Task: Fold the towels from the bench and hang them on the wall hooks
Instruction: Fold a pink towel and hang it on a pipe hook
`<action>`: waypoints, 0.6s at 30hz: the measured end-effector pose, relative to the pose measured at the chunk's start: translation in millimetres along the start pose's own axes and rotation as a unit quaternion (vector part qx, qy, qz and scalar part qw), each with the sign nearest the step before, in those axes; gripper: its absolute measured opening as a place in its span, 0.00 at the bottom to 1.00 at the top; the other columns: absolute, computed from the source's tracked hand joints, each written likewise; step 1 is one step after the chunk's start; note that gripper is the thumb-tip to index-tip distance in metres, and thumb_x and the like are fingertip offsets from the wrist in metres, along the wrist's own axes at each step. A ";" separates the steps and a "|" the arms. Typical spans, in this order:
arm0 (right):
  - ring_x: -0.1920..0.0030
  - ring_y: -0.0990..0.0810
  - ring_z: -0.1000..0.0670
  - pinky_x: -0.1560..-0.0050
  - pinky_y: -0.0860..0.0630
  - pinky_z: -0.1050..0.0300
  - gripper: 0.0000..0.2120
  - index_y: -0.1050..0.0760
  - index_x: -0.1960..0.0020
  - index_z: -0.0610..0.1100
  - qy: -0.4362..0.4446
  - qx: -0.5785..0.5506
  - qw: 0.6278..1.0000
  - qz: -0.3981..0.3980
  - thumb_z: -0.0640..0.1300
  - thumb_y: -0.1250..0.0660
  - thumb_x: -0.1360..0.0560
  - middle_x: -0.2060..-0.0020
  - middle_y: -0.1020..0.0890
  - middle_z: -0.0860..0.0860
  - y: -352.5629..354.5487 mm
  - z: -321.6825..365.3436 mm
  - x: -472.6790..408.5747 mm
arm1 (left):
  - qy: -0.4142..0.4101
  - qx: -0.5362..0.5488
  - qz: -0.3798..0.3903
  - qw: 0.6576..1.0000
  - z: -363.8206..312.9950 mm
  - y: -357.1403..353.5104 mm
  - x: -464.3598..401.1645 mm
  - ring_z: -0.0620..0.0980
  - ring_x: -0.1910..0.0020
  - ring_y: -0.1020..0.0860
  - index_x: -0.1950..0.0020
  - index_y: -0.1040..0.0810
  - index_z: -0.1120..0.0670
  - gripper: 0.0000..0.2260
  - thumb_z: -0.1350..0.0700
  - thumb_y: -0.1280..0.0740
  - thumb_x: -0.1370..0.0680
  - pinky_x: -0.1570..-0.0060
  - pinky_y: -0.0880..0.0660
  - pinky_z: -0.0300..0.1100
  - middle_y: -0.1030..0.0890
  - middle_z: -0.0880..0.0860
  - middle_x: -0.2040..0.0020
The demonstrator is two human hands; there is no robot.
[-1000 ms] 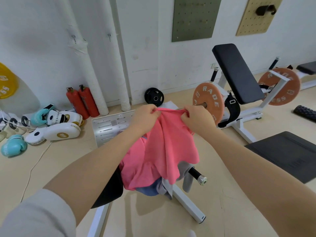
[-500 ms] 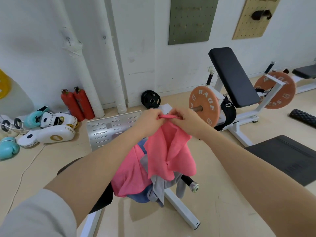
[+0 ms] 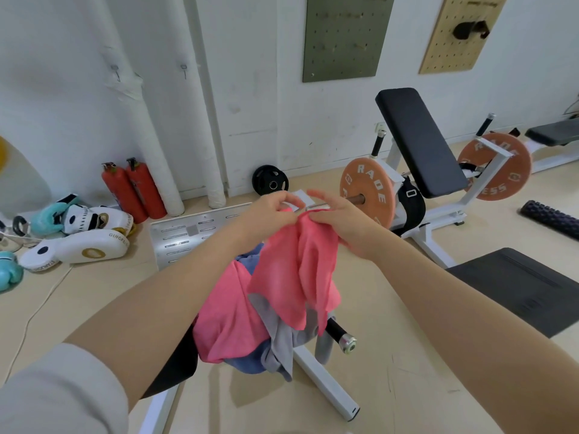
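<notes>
Above the bench [image 3: 175,368], left hand [image 3: 269,214] and right hand [image 3: 340,222] together pinch pink towel [image 3: 297,277]; mid-fold, next halve again.

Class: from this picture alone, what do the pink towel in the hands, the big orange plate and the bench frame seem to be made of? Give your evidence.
Pink towel: soft matte cloth, perhaps microfibre; it drapes in limp folds.
Orange plate: probably rubber-coated; dull surface, raised white lettering.
Bench frame: seemingly white-painted metal tube; straight square sections, smooth sheen.
</notes>
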State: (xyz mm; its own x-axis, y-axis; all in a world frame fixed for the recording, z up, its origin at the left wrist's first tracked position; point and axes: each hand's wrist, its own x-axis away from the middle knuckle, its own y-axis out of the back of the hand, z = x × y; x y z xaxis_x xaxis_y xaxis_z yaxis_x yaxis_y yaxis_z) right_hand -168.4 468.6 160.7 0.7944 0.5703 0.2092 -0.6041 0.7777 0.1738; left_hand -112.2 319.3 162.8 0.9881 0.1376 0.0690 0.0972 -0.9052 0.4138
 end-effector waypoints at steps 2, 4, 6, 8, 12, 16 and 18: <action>0.52 0.24 0.47 0.49 0.26 0.54 0.18 0.28 0.36 0.43 0.018 -0.039 0.998 0.046 0.32 0.41 0.24 0.48 0.21 0.41 -5.2 3.4 -0.3 | -0.037 0.037 0.040 0.998 -2.7 -4.2 2.3 0.50 0.60 0.30 0.54 0.24 0.45 0.12 0.62 0.37 0.31 0.60 0.33 0.43 0.24 0.57 0.58; 0.57 0.23 0.49 0.54 0.25 0.61 0.13 0.26 0.41 0.37 0.035 -0.044 0.998 0.041 0.32 0.42 0.23 0.56 0.21 0.43 -6.4 8.1 -0.1 | -0.068 0.077 0.029 0.994 -1.1 -3.4 3.3 0.46 0.61 0.26 0.52 0.24 0.45 0.13 0.61 0.35 0.32 0.57 0.29 0.39 0.23 0.54 0.59; 0.60 0.25 0.52 0.56 0.27 0.63 0.09 0.23 0.50 0.39 0.052 -0.016 0.998 0.021 0.32 0.41 0.23 0.61 0.22 0.46 -5.8 8.6 -0.9 | -0.089 0.112 0.014 0.990 2.4 -0.5 3.3 0.40 0.65 0.25 0.48 0.26 0.48 0.15 0.65 0.32 0.29 0.58 0.27 0.31 0.24 0.51 0.63; 0.61 0.25 0.52 0.55 0.27 0.61 0.09 0.23 0.57 0.42 0.056 -0.011 0.998 0.009 0.33 0.40 0.23 0.63 0.22 0.47 -6.6 7.0 -1.2 | -0.072 0.169 0.001 0.983 4.4 0.4 4.1 0.40 0.65 0.23 0.47 0.25 0.52 0.13 0.67 0.33 0.26 0.60 0.25 0.31 0.23 0.52 0.61; 0.61 0.25 0.51 0.56 0.27 0.61 0.13 0.24 0.62 0.44 0.054 -0.032 0.995 -0.077 0.34 0.40 0.24 0.64 0.22 0.48 -8.1 3.1 -6.1 | 0.020 0.339 0.017 0.941 9.6 0.3 2.9 0.45 0.60 0.20 0.49 0.24 0.57 0.06 0.65 0.36 0.24 0.59 0.22 0.35 0.20 0.54 0.54; 0.62 0.27 0.51 0.62 0.29 0.59 0.10 0.24 0.54 0.48 0.052 -0.019 0.990 -0.129 0.35 0.40 0.24 0.65 0.24 0.51 -6.7 4.1 -3.5 | 0.055 0.391 0.013 0.919 16.5 1.7 -2.7 0.45 0.62 0.19 0.49 0.23 0.59 0.06 0.63 0.38 0.23 0.58 0.21 0.37 0.16 0.51 0.59; 0.62 0.27 0.50 0.62 0.28 0.57 0.11 0.24 0.55 0.48 0.081 -0.037 0.994 -0.069 0.34 0.41 0.23 0.64 0.25 0.48 -5.3 6.5 3.0 | 0.065 0.406 -0.027 0.911 17.0 0.7 -6.7 0.45 0.63 0.19 0.50 0.22 0.57 0.05 0.62 0.37 0.23 0.59 0.22 0.36 0.16 0.50 0.62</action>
State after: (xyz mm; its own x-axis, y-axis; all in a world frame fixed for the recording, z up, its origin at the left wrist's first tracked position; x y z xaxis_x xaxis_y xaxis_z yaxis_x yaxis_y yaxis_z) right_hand -163.3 464.5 166.7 0.8727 0.4874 0.0293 -0.4872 0.8654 0.1170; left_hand -116.7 310.9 147.2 0.9618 0.1898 0.1972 0.2540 -0.8875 -0.3846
